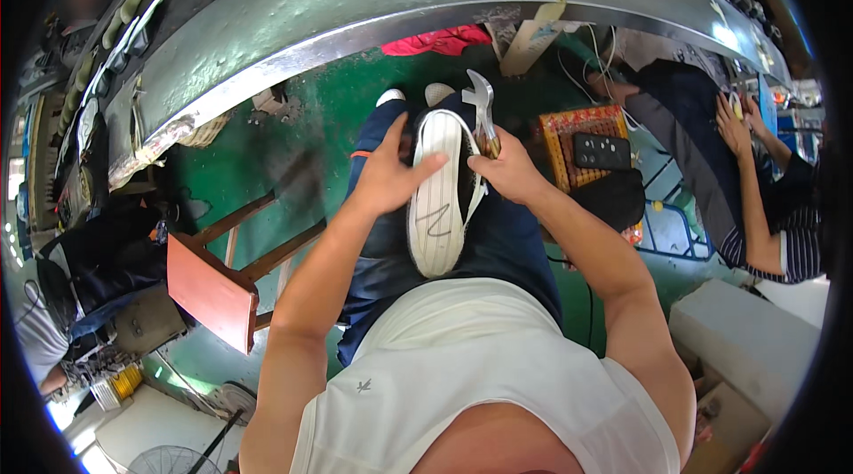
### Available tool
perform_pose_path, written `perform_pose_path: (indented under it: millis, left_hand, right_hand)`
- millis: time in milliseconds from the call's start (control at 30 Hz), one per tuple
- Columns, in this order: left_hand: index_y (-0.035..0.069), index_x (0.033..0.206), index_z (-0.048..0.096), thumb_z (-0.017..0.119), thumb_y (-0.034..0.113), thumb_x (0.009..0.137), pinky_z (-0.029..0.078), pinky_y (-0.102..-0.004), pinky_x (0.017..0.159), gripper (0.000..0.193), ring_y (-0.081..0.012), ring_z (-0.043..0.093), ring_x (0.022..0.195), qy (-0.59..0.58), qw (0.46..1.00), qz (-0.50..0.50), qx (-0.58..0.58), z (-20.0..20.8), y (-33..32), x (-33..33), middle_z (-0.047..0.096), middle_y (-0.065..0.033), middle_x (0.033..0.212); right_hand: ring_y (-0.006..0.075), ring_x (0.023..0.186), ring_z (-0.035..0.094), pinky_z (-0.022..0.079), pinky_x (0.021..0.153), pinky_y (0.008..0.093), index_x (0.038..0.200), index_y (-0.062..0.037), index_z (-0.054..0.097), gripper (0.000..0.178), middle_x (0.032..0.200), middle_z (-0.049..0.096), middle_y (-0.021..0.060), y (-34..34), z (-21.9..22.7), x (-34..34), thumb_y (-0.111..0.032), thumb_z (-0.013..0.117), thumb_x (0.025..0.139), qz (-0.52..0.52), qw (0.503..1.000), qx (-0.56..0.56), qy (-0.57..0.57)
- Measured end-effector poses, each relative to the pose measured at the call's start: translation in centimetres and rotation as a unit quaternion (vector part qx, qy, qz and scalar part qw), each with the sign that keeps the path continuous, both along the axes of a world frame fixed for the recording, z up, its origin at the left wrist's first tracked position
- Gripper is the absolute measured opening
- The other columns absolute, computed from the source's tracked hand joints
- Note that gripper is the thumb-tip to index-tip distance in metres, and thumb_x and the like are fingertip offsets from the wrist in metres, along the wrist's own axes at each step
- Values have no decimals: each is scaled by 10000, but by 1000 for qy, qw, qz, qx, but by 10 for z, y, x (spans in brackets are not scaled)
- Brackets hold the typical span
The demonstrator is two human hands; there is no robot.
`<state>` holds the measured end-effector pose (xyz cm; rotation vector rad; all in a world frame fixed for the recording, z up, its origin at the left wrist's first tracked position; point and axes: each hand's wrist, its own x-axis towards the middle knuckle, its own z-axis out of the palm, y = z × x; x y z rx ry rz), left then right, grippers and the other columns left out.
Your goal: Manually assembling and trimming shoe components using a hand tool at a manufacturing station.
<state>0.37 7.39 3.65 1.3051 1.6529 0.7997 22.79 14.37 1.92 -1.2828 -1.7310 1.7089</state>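
Observation:
A shoe (438, 199) lies lengthwise over my lap, its pale, ridged underside facing up with a dark scribbled mark near the heel end. Dark upper material and a white edge strip show along its right side. My left hand (391, 172) grips it from the left, thumb pressed on the pale face and fingers round the side. In my right hand (511, 167) are silver lasting pincers (481, 105), curved jaws pointing up and away from me. The right thumb rests close to the shoe's right edge. My palm hides most of the pincers' handles.
A metal-edged bench (355, 16) curves across the far side, with shoes along the left. At left stands a reddish wooden stool (213, 287). A beaded orange seat (560, 136) at right carries a black device (601, 151) and dark cloth. A co-worker (755, 163) sits further right.

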Motion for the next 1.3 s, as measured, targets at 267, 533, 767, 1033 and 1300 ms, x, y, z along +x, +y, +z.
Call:
perform_pose_path:
  millis: [267,533,767,1033,1300]
  left_hand:
    - [120,1561,289,725,97,929,387,-333,1089,769,-167,482,1250,-330,935,-4,128,11,5,-22,486,-78,1375]
    - [138,1527,320,561,158,1033,376,-336,1094,551,-185,494,1242,-336,938,-16,84,-5,5,-30,506,-96,1374]
    - [88,1496,413,615,122,1007,373,-313,1108,530,-178,474,1299,-270,961,10,62,-11,7,-38,492,-85,1430]
    - [96,1467,473,658,124,984,427,-305,1048,518,-155,523,1215,-324,940,41,99,-19,7,-42,535,-58,1367]
    - [58,1409,510,679,103,956,468,-307,990,486,-153,584,1115,-248,956,73,136,19,-7,-25,614,-74,1223]
  right_hand:
    - [135,870,654,538,795,317,1174,-14,548,281,980,689,89,-25,65,34,-217,629,996,51,992,-94,71]
    - [124,857,658,534,780,309,1250,10,588,311,920,683,61,-25,63,12,-173,605,998,211,969,-124,44]
    - [153,811,660,532,720,358,1200,-4,569,294,908,674,81,14,71,-13,-224,611,1008,263,949,-172,-39]
    - [505,865,620,498,748,511,1011,34,550,216,887,646,301,-5,51,-25,-169,606,964,232,953,168,-102]
    - [341,841,683,522,773,413,1107,32,589,249,882,670,206,-8,109,14,-135,643,930,350,934,27,-63]
